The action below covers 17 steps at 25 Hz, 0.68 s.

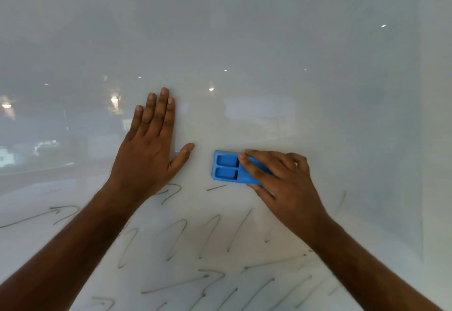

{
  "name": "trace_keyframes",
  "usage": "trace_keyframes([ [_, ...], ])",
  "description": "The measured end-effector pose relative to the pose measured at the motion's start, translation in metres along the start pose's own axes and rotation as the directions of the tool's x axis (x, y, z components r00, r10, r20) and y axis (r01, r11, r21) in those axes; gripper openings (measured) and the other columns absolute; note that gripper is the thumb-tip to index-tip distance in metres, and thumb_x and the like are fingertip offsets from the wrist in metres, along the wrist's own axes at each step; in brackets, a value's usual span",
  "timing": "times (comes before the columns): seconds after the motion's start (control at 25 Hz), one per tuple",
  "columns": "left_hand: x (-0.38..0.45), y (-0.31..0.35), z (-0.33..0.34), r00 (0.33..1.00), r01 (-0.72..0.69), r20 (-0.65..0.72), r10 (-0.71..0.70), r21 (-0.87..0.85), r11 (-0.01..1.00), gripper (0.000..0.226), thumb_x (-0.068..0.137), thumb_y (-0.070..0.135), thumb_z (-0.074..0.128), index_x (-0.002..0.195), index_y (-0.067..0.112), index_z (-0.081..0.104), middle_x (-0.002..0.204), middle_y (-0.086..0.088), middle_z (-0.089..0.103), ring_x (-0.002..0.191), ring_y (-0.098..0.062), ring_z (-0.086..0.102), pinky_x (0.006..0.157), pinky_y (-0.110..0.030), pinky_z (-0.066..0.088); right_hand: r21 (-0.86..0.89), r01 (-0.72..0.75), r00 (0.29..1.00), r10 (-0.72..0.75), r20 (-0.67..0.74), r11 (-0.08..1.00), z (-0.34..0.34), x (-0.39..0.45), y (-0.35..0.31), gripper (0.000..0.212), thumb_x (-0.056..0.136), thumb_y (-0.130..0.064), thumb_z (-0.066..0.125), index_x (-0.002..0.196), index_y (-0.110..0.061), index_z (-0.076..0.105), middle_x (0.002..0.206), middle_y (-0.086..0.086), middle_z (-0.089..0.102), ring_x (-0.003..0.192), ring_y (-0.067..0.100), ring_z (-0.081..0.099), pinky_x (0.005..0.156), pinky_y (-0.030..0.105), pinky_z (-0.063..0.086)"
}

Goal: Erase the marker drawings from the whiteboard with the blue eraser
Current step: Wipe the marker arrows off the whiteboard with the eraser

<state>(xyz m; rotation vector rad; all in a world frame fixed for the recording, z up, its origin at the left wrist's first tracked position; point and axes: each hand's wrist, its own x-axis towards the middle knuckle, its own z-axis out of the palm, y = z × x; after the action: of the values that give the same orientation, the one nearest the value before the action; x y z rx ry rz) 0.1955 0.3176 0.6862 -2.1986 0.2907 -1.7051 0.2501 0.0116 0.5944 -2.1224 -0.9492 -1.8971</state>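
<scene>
The left hand [151, 149] lies flat on the whiteboard [269, 53], just to the left of the blue eraser [227, 168]. Its four fingers are straight and close together, pointing up the board, and the thumb is spread out toward the eraser without touching it. This hand holds nothing. Its forearm comes in from the lower left corner.

The right hand [281, 176] is closed on the right part of the eraser. The fingers are bent over its top edge, one finger reaches across the back, and the thumb presses along its lower edge. The forearm comes from the lower right.

The eraser is a bright blue plastic block, lying lengthwise, pressed against the board. On its free left end there are two shallow rectangular recesses, one above the other. Its right half is covered by the fingers.

Below the eraser the board carries the marker drawings [176, 239]: thin dark slanted strokes and hooked lines, some like arrows. One short stroke sits just under the eraser. Above the eraser the surface is clean and shows pale blurred reflections of lamps. The lowest drawings are cut off by the frame edge, and some are hidden under the forearms.
</scene>
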Motion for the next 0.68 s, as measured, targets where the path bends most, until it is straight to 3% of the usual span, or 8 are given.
trace_keyframes([
  [0.24,-0.014,-0.012,-0.003,0.998,-0.044,0.037,0.045,-0.013,0.999,0.089,0.11,0.059,0.034,0.173,0.002,0.006,0.183,-0.015,0.0,0.17,-0.029,0.0,0.138,-0.05,0.012,-0.08,0.16,0.986,-0.156,0.056,0.984,-0.001,-0.062,-0.002,0.055,0.101,-0.028,0.06,0.155,-0.029,0.047,0.154,-0.004,0.054,0.131,0.021,0.057,0.101,0.048,0.044],
  [0.4,-0.016,-0.008,0.001,0.999,-0.013,0.033,0.014,-0.031,0.999,0.088,0.11,0.058,0.034,0.173,0.002,0.006,0.183,-0.015,-0.001,0.17,-0.029,-0.001,0.138,-0.049,0.01,-0.083,0.027,0.999,-0.025,0.029,0.996,-0.009,-0.045,0.023,0.054,0.102,-0.034,0.054,0.155,-0.027,0.044,0.151,-0.002,0.055,0.126,0.023,0.058,0.098,0.048,0.043],
  [0.52,-0.016,-0.006,0.002,0.999,0.004,0.034,-0.003,-0.042,0.999,0.087,0.111,0.057,0.033,0.173,0.002,0.006,0.183,-0.015,-0.001,0.17,-0.03,-0.001,0.138,-0.049,0.008,-0.005,-0.051,0.999,0.051,-0.011,0.999,-0.001,-0.008,0.007,0.056,0.099,-0.034,0.06,0.153,-0.029,0.046,0.15,-0.005,0.056,0.126,0.023,0.06,0.098,0.048,0.042],
  [0.68,-0.016,-0.01,-0.002,0.999,-0.013,0.051,0.017,-0.073,0.997,0.086,0.111,0.059,0.029,0.173,0.004,0.006,0.183,-0.013,-0.001,0.17,-0.028,-0.001,0.139,-0.046,0.007,0.027,0.001,1.0,-0.001,-0.008,1.0,0.013,0.018,-0.048,0.058,0.095,-0.036,0.064,0.151,-0.032,0.049,0.15,-0.008,0.057,0.126,0.021,0.062,0.099,0.05,0.045],
])
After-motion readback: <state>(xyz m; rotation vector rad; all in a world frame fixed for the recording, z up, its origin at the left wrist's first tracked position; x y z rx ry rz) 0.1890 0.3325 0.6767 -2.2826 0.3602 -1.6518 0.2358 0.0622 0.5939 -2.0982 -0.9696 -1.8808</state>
